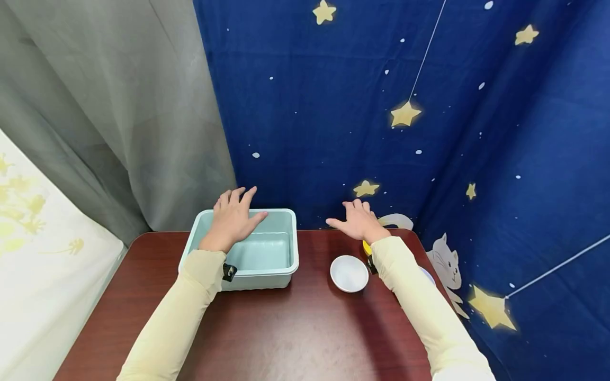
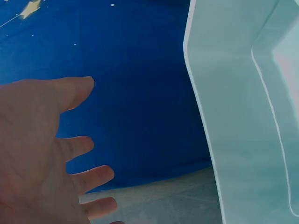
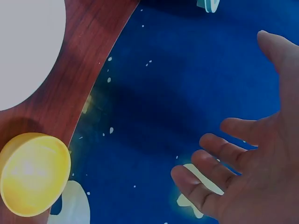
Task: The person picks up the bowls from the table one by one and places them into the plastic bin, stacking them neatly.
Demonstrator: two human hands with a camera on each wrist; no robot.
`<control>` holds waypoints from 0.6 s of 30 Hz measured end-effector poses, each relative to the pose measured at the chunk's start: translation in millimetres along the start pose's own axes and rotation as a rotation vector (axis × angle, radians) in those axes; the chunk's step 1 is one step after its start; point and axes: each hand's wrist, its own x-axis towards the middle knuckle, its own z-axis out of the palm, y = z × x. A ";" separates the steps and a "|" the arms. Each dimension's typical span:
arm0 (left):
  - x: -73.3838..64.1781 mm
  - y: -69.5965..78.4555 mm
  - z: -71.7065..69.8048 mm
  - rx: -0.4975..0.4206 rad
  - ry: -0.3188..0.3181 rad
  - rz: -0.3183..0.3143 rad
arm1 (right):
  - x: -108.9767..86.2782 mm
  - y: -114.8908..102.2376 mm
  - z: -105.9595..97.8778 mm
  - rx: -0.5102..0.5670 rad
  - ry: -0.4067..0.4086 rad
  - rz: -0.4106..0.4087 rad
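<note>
My left hand (image 1: pixel 232 219) is held over the left part of a pale green plastic basin (image 1: pixel 269 274), its fingers spread and holding nothing. In the left wrist view the basin's wall (image 2: pixel 205 116) stands to the right of the fingers. On the other side, my right hand (image 1: pixel 358 220) hovers near the table's far edge, fingers apart and nothing in them. A white bowl (image 1: pixel 349 273) sits on the table just below that hand. Behind the right wrist is a yellow bowl (image 3: pixel 35 175), mostly hidden in the head view but plain in the right wrist view.
The dark red wooden table (image 1: pixel 305 328) has rounded far corners. A pale, round-edged object (image 1: pixel 428 275) shows partly behind the right sleeve. Blue curtain (image 1: pixel 310 106) with stars hangs behind the table, beside a grey curtain (image 1: pixel 119 106); white cloth (image 1: pixel 43 264) drapes at left.
</note>
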 end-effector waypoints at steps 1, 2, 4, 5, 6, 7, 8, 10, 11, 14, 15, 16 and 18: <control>-1.6 -0.3 -1.1 -0.003 0.008 -0.001 | -1.3 1.7 0.5 0.000 -0.004 0.003; -3.4 -0.3 -2.6 -0.007 0.018 -0.003 | -2.6 3.3 0.8 0.002 -0.007 0.006; -7.2 -1.3 -5.4 -0.010 0.030 -0.010 | -5.2 5.8 1.4 0.016 -0.013 0.009; -9.2 -2.0 -6.6 -0.011 0.037 -0.013 | -6.4 6.6 1.9 0.025 -0.015 0.009; -11.4 -2.9 -7.7 -0.015 0.043 -0.016 | -7.7 7.5 2.4 0.033 -0.016 0.009; -13.3 -4.1 -8.7 -0.020 0.047 -0.018 | -8.9 8.4 2.9 0.039 -0.017 0.010; -15.4 -5.3 -9.7 -0.019 0.053 -0.019 | -10.3 9.2 3.4 0.048 -0.018 0.011; -19.2 -8.7 -11.1 -0.014 0.065 -0.020 | -13.0 11.6 4.8 0.057 -0.018 0.015; -21.4 -10.5 -11.8 -0.012 0.072 -0.021 | -14.2 13.1 5.8 0.059 -0.018 0.018; -27.6 -17.2 -14.5 -0.005 0.095 -0.026 | -17.8 18.0 9.4 0.062 -0.012 0.019; -29.5 -20.0 -15.5 -0.006 0.101 -0.029 | -18.9 19.9 10.8 0.061 -0.007 0.018; -31.5 -22.9 -16.8 -0.006 0.105 -0.034 | -19.9 21.4 12.3 0.060 -0.004 0.016; -35.1 -28.7 -19.1 -0.010 0.112 -0.041 | -21.9 24.0 15.2 0.067 0.004 0.009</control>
